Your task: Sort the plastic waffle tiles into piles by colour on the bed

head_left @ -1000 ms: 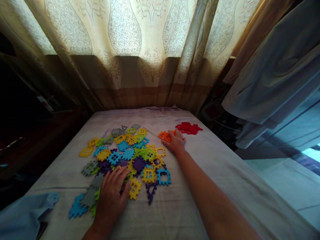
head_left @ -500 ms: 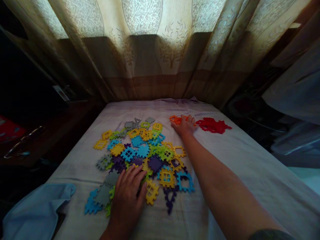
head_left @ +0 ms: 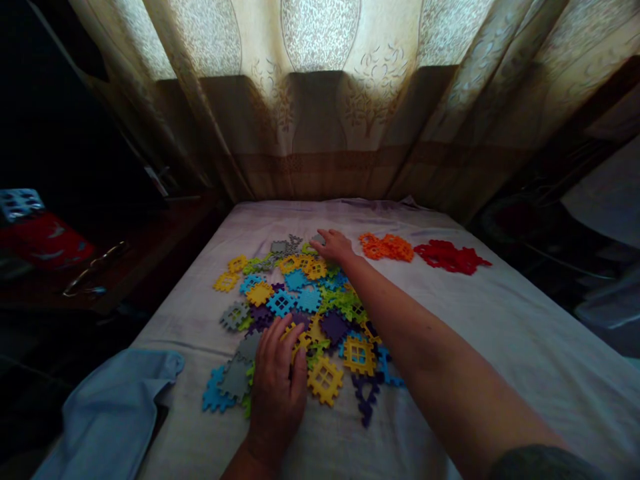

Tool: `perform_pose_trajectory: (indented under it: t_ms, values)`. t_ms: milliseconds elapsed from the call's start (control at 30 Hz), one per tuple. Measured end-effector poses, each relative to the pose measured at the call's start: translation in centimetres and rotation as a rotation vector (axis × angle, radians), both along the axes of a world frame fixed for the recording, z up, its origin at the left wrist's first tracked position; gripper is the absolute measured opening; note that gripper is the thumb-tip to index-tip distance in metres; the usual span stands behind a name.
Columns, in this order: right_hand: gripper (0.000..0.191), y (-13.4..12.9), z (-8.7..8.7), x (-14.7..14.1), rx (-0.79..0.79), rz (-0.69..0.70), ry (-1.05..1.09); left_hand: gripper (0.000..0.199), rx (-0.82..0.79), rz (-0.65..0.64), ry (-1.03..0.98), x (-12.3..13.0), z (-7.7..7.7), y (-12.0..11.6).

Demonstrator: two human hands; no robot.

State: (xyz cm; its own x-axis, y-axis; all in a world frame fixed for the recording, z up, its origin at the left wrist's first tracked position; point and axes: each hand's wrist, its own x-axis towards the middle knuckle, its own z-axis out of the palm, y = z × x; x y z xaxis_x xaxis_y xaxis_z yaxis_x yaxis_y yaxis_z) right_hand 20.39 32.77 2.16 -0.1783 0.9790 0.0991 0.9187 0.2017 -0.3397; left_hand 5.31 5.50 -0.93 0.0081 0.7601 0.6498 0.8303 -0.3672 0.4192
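Observation:
A mixed pile of notched plastic tiles (head_left: pixel 309 299) lies on the bed sheet, in yellow, blue, green, purple and grey. My left hand (head_left: pixel 280 373) rests on the near side of the pile, fingers stretched out over yellow and grey tiles. At the pile's far edge, my right hand (head_left: pixel 336 245) reaches over a grey tile (head_left: pixel 318 238) with its fingers extended, touching or just above it. A heap of orange tiles (head_left: pixel 387 247) sits to the right of that hand. Beyond it lies a heap of red tiles (head_left: pixel 450 257).
A patterned curtain (head_left: pixel 320 133) hangs behind the bed's far edge. Pale blue cloth (head_left: pixel 115 407) lies at the lower left. On the left, a dark wooden surface (head_left: pixel 130 280) holds a red item (head_left: pixel 47 240).
My right hand has moved left from the orange heap to the grey tile at the pile's far edge. My left hand stays on the pile. The view has shifted leftward.

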Motion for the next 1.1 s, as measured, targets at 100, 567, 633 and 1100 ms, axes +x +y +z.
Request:
perform_pose_trajectory:
  t_ms: [100, 567, 633, 1100]
  values:
    - [0.068, 0.0, 0.1, -2.6, -0.175, 0.027, -0.053, 0.041, -0.025, 0.051, -0.151, -0.1, -0.1, 0.0]
    - [0.059, -15.0, 3.2, -0.7, -0.024, 0.53, -0.151, 0.042, 0.076, 0.04, -0.286, -0.4, -0.3, 1.3]
    - [0.059, -17.2, 3.4, -0.3, -0.004, 0.553, -0.117, 0.042, 0.093, 0.039, -0.276, -0.4, -0.3, 1.5]
    - [0.029, -27.8, -2.9, 11.6, 0.219, -0.056, 0.403, 0.034, -0.115, -0.181, 0.347, 0.2, 0.7, -4.3]
